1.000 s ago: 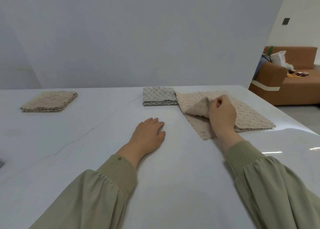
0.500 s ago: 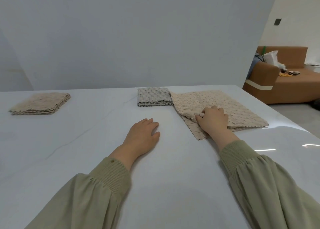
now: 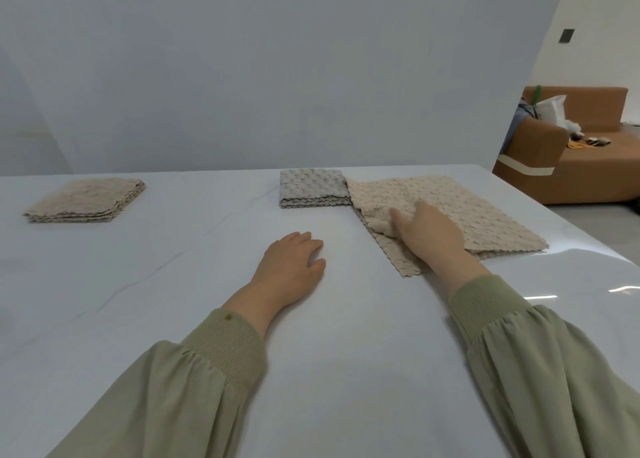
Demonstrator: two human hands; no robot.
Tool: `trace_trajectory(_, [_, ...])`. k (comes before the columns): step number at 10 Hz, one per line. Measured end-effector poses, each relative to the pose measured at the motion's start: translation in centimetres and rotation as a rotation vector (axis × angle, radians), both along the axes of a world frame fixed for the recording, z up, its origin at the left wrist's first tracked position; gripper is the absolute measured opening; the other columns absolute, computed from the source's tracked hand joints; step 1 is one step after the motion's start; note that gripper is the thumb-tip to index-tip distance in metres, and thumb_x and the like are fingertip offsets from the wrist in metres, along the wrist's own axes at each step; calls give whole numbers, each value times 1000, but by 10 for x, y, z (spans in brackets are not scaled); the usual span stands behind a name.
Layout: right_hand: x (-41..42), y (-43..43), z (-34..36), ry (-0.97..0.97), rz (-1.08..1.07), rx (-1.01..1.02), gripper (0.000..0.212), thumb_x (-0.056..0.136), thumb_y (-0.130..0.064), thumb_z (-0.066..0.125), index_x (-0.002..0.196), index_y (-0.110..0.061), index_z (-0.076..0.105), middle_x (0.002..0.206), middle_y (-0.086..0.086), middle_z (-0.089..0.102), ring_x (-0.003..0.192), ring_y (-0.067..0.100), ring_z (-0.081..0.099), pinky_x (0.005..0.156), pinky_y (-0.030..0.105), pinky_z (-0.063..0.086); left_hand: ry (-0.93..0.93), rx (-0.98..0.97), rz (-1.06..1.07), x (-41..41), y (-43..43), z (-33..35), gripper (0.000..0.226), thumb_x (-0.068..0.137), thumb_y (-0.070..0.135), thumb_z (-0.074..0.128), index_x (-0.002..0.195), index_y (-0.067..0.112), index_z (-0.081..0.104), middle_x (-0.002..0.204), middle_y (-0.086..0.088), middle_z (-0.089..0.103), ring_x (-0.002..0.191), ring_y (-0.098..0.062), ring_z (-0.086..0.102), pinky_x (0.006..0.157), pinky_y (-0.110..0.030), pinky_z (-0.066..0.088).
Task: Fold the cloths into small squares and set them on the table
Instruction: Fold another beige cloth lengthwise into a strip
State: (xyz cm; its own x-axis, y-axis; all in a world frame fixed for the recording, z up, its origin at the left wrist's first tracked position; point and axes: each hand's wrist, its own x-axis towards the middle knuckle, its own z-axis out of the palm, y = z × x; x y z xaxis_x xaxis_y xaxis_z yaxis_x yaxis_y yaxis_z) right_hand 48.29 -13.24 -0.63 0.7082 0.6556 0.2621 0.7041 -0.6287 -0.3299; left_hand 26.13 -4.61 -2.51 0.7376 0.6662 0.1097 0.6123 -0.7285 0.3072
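Right hand [image 3: 429, 239] lay on top of the partly folded beige waffle-textured cloth [image 3: 478, 211], its thumb set against a raised ruck of fabric at the cloth's left side. The fingers were hidden behind the back of the hand, so whether they pinched the fabric or merely pressed it could not be determined. Left hand [image 3: 291, 267] rested palm down on the white glossy table [image 3: 346, 353], fingers relaxed and holding nothing, just left of the cloth and apart from it. The beige cloth sat at the table's right far area, doubled over with its lower layer showing along the near edge. A grey waffle-textured cloth folded into a small square [image 3: 313, 189] lay touching its left far corner. A beige cloth folded into a small square [image 3: 86, 201] lay well apart at the table's left. Both forearms wore olive-green sleeves [image 3: 214, 371] with ribbed cuffs. A brown sofa [image 3: 588, 173] stood beyond the table at right.
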Motion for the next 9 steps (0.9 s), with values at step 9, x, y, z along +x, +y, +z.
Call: trace_trajectory(9, [-14,-14,53,-41,39,778,7,94,-1,40,92,-8,41,61,-4,40,53,14,36,46,19,28,-27,3,-4,0,2,-1,47,98,36,41,143,22,38,154,1,28,143,-16,18,116,-31,15])
